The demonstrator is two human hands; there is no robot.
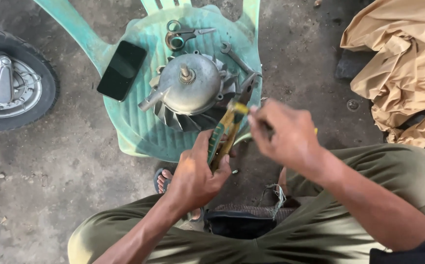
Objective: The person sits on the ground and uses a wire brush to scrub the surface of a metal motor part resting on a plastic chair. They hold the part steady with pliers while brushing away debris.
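My left hand (pixel 196 175) grips the green and yellow handles of a pair of pliers (pixel 225 134) whose jaws reach up to the edge of a grey metal flywheel with cooling fins (pixel 189 93). The flywheel lies on the seat of a green plastic chair (pixel 139 129). My right hand (pixel 286 134) is blurred, fingers closed near the pliers' head around something small and thin with a yellow tip; what it is cannot be made out.
On the chair lie a black phone (pixel 122 70), scissors (pixel 180 36) and a wrench (pixel 236 58). A motorcycle wheel (pixel 12 80) stands at the left, and a tan cloth (pixel 405 68) lies at the right. The concrete floor is dusty; my sandalled foot (pixel 164 181) rests below the chair.
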